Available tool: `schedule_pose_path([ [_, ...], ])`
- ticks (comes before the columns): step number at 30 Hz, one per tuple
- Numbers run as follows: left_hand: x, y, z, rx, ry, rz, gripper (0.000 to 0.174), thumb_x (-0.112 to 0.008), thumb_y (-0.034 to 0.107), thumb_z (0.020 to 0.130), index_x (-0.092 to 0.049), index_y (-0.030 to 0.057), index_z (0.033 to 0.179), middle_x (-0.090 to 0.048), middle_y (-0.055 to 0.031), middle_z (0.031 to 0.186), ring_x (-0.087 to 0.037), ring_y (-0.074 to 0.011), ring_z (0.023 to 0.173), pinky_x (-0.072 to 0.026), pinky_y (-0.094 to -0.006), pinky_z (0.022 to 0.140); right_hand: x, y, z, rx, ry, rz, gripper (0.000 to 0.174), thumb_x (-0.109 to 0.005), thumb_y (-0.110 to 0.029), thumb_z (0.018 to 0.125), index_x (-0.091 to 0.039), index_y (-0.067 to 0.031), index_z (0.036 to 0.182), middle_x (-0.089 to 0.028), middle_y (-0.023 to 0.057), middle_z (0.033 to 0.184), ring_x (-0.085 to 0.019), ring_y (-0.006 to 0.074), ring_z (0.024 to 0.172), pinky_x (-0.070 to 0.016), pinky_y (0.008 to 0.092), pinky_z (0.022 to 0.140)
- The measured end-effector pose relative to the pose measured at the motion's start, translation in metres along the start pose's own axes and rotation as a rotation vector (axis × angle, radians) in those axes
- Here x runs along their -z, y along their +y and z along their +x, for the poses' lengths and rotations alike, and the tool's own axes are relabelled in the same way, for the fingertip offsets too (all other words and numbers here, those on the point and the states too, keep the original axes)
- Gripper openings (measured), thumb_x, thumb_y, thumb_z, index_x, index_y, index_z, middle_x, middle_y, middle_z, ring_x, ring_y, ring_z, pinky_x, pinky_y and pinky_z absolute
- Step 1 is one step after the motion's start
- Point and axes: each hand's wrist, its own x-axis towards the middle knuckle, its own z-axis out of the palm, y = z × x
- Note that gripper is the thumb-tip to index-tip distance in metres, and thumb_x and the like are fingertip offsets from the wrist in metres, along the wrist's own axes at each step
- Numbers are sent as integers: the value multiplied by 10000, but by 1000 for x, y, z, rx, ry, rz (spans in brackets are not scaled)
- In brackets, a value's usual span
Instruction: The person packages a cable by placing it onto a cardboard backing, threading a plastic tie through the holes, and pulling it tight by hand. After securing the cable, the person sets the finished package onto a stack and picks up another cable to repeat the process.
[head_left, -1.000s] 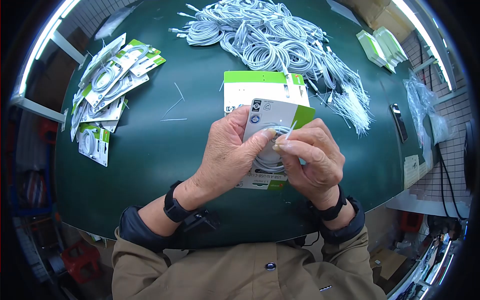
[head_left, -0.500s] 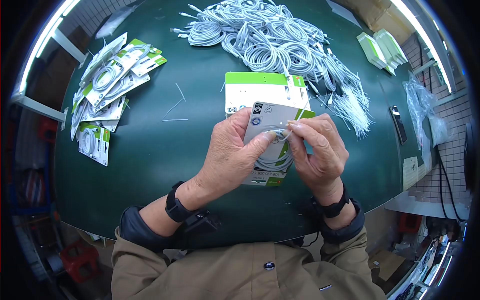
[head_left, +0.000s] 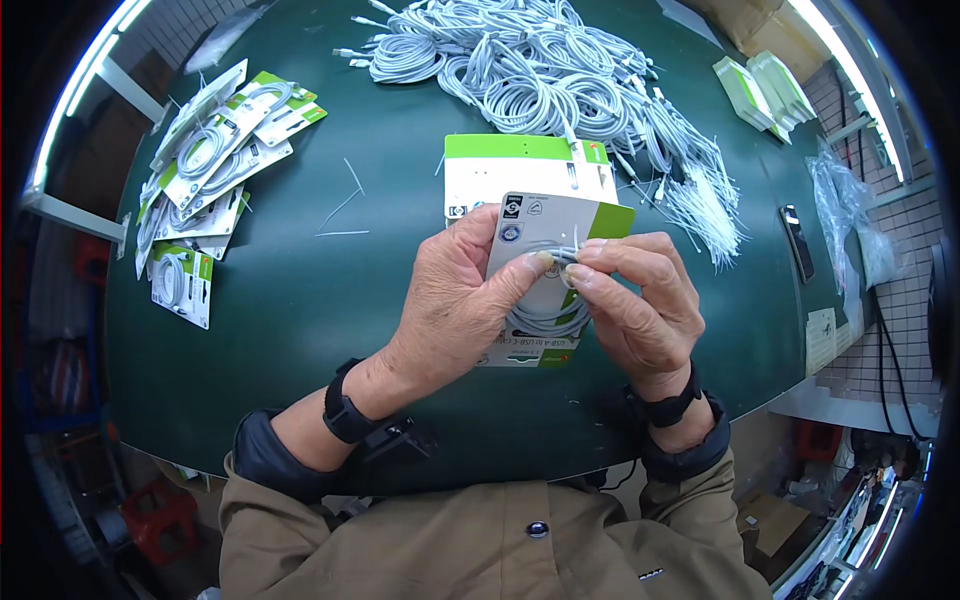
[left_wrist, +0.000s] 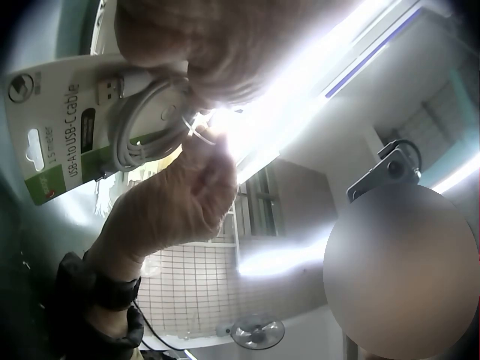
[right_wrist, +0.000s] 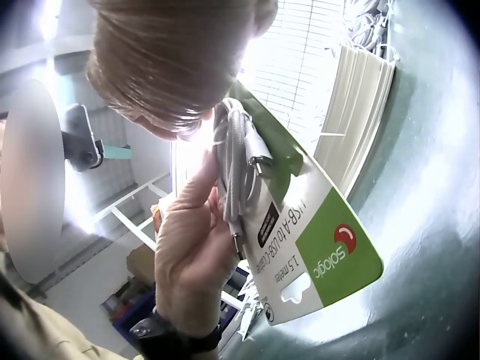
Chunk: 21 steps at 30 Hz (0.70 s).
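My left hand (head_left: pixel 455 300) grips a white and green card (head_left: pixel 548 218) by its left side, thumb pressing on the coiled grey-white cable (head_left: pixel 545 322) that lies against it. At the coil's upper right, my right hand (head_left: pixel 650 305) pinches a thin white tie (head_left: pixel 575 240) between thumb and forefinger. In the left wrist view the printed card (left_wrist: pixel 52 127) shows the coil and a USB plug (left_wrist: pixel 108 91). The right wrist view has the card's green end (right_wrist: pixel 341 247) pointing down and right. Fingertips partly hide where the tie meets the cable.
Behind the hands lies a stack of cards (head_left: pixel 470 180), with a large heap of coiled cables (head_left: pixel 540 85) beyond and loose ties (head_left: pixel 705 220) to its right. Carded cables (head_left: pixel 205 180) are piled at left. A phone (head_left: pixel 797 243) and plastic bags (head_left: pixel 845 210) lie at right.
The right fingers have shifted around the tie at the coil and now stand slightly farther right than one second ago. The left hand keeps its grip; the card has tilted slightly.
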Motion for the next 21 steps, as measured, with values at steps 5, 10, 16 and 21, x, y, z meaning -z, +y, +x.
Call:
schedule_pose_path([
  [5,0,4,-1,12,1,18,347,-665,28,1030,-619,-35,1368,-729,-117,1256,-693,-150,1118,-575,-321,993,0,-1,1,0,15,6,457,-845,79,715,-766,-88,1133,-720,92,1081,-713,249,908,-617,333,700],
  [10,0,1,0,42,1,-29,340,-669,41,1032,-623,-41,1359,-734,-115,1246,-697,-142,1102,-575,-317,990,2,0,2,-9,15,-14,492,-857,96,714,-744,-103,1150,-713,81,1062,-725,249,909,-615,340,709],
  [16,-1,2,0,56,2,14,365,-660,37,1035,-588,-46,1383,-722,-118,1264,-689,-142,1120,-569,-316,996,4,4,3,-7,61,-21,465,-856,90,742,-728,-99,1147,-721,91,1065,-735,247,901,-604,334,705],
  [21,0,1,0,24,-6,53,373,-657,34,1034,-568,-43,1388,-717,-117,1268,-684,-141,1126,-567,-316,999,1,1,1,-12,82,47,374,-848,56,805,-721,-71,1133,-730,112,1040,-739,247,851,-594,335,683],
])
